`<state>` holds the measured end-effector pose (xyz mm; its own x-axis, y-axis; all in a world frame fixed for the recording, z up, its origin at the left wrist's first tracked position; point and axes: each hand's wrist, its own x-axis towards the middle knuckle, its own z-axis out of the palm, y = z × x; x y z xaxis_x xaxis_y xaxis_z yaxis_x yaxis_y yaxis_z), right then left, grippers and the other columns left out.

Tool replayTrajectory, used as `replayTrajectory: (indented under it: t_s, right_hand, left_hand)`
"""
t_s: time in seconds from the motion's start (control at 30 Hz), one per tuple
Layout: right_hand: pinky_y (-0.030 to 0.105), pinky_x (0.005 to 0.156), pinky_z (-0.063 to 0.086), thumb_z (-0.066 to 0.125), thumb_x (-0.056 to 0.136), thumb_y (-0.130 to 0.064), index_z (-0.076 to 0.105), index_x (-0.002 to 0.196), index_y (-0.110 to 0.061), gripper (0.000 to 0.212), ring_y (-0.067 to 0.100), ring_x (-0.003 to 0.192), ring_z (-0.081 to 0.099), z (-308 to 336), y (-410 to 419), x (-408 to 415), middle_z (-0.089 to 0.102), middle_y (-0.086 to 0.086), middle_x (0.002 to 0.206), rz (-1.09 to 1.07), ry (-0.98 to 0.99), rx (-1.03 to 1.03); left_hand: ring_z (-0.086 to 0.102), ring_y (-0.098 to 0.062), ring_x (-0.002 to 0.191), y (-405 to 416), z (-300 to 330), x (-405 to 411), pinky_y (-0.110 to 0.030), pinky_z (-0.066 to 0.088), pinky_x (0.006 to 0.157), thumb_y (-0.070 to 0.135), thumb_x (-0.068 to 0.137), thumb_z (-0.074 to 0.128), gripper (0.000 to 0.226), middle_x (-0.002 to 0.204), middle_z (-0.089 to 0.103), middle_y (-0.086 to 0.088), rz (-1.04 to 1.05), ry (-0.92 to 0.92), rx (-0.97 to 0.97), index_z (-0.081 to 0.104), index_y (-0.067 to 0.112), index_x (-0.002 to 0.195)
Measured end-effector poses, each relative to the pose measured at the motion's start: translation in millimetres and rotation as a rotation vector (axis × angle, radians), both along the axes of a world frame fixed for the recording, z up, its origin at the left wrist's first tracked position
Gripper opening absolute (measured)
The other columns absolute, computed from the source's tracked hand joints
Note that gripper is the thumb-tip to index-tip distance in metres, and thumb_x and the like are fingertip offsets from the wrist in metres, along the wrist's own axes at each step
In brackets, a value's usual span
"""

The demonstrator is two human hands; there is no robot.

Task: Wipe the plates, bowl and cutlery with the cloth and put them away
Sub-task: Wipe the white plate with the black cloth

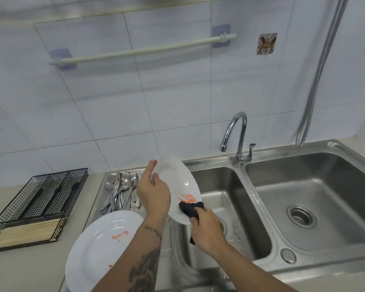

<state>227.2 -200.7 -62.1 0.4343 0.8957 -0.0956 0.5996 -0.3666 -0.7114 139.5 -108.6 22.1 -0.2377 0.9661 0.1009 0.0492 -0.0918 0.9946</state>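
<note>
So the left hand [153,193] grips the round white ceramic plate [178,186] by its rim, thumb on the face and fingers behind, tilted over the left steel sink basin [223,186], probably so drips fall in. The right hand [207,229] has its fingers curled round a bunched black cloth [191,207], pressed just below the orange sauce smear [187,198]. A second smeared white plate [101,249] and a pile of steel spoons [120,190] wait left of the gripping fingers, still unwiped I'd say.
</note>
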Motion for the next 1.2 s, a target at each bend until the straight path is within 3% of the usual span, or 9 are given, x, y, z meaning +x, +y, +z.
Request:
replayTrajectory:
  t_s: [0.1,0.2,0.37,0.47,0.77,0.93,1.03,1.1,1.2]
  right_hand:
    - [0.028,0.078,0.043,0.047,0.094,-0.023,0.061,0.110,-0.019,0.022,0.019,0.099,0.056,-4.2,3.2,3.5,0.058,0.002,0.115,-0.045,0.072,-0.021]
    - [0.024,0.075,0.038,0.048,0.094,-0.022,0.063,0.112,-0.018,0.023,0.018,0.098,0.057,-4.4,4.3,8.5,0.060,0.001,0.115,-0.076,0.150,-0.031]
    - [0.022,0.064,0.038,0.048,0.095,-0.020,0.063,0.114,-0.017,0.024,0.017,0.092,0.058,-4.5,3.8,17.5,0.065,0.003,0.106,-0.079,0.241,-0.029]
    - [0.024,0.069,0.038,0.048,0.094,-0.019,0.064,0.113,-0.016,0.024,0.017,0.091,0.058,-4.0,4.9,21.9,0.066,0.004,0.106,-0.078,0.246,-0.030]
    - [0.026,0.077,0.044,0.049,0.094,-0.021,0.063,0.116,-0.018,0.026,0.020,0.096,0.061,-3.2,13.5,30.5,0.066,0.004,0.106,-0.061,0.247,-0.038]
    - [0.036,0.084,0.048,0.047,0.092,-0.027,0.059,0.111,-0.022,0.023,0.020,0.102,0.052,-4.6,6.3,32.7,0.055,-0.003,0.112,0.060,-0.032,-0.008]
    - [0.035,0.086,0.045,0.043,0.093,-0.030,0.055,0.116,-0.024,0.026,0.017,0.105,0.044,6.3,-6.3,28.6,0.047,-0.009,0.120,0.172,-0.246,0.086]
    - [0.034,0.092,0.041,0.042,0.094,-0.028,0.053,0.121,-0.025,0.029,0.016,0.109,0.042,16.5,-11.3,22.3,0.045,-0.010,0.127,0.255,-0.316,0.146]
    - [0.037,0.110,0.028,0.040,0.097,-0.026,0.043,0.139,-0.023,0.042,0.020,0.132,0.032,29.0,-6.4,16.2,0.033,-0.003,0.149,0.408,-0.347,0.173]
  left_hand:
    - [0.061,-0.004,0.103,1.0,-3.7,16.5,-0.012,0.044,0.089,0.006,0.101,0.045,0.041,0.124,0.064,0.015,-0.045,0.070,0.008,0.068,0.029,0.125]
    - [0.068,-0.022,0.099,4.8,-10.5,27.2,-0.034,0.054,0.095,0.008,0.098,0.047,0.041,0.122,0.068,0.013,-0.064,0.111,0.012,0.069,0.034,0.122]
    - [0.067,-0.020,0.108,8.6,-12.4,39.2,-0.040,0.052,0.099,0.007,0.097,0.050,0.040,0.122,0.068,0.013,-0.075,0.135,-0.003,0.070,0.033,0.120]
    - [0.067,-0.023,0.108,10.0,-11.8,43.2,-0.039,0.053,0.098,0.007,0.097,0.050,0.040,0.122,0.068,0.015,-0.092,0.142,0.003,0.071,0.034,0.119]
    - [0.056,0.023,0.073,11.8,-3.7,45.8,-0.012,0.043,0.078,0.004,0.099,0.047,0.041,0.121,0.065,0.015,-0.135,0.099,0.014,0.070,0.030,0.123]
    - [0.056,0.007,0.058,16.0,-2.9,32.4,-0.020,0.056,0.068,0.007,0.101,0.046,0.043,0.116,0.066,0.017,-0.123,0.068,-0.026,0.068,0.037,0.123]
    - [0.063,0.011,0.079,13.6,-3.3,19.1,-0.015,0.055,0.076,0.006,0.102,0.045,0.044,0.115,0.065,0.019,-0.140,-0.012,-0.063,0.066,0.041,0.119]
    - [0.063,-0.005,0.113,10.4,-7.2,9.9,-0.030,0.052,0.099,0.004,0.101,0.045,0.044,0.123,0.065,0.015,-0.173,-0.028,-0.086,0.066,0.040,0.118]
    - [0.063,-0.019,0.116,4.9,-15.3,-4.1,-0.045,0.050,0.104,0.004,0.101,0.046,0.043,0.125,0.068,0.006,-0.203,-0.096,-0.176,0.069,0.038,0.113]
